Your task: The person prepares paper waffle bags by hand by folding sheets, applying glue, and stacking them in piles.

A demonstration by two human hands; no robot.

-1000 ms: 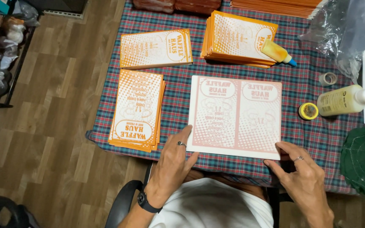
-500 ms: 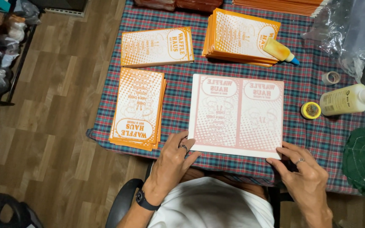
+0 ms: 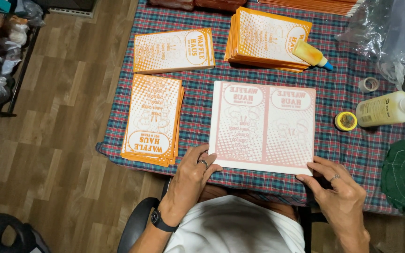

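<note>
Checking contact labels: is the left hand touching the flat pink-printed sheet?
Touching. The head view shows the left hand with fingertips resting on the near left corner of the pink-printed sheet, with no gap visible.

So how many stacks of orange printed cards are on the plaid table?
4 at least: one stack of orange printed cards near the left hand, one behind it, one top centre under a small glue bottle, one cropped at the top edge.

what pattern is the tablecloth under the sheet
Plaid tablecloth in red, green and blue checks, clearest in the head view.
</note>
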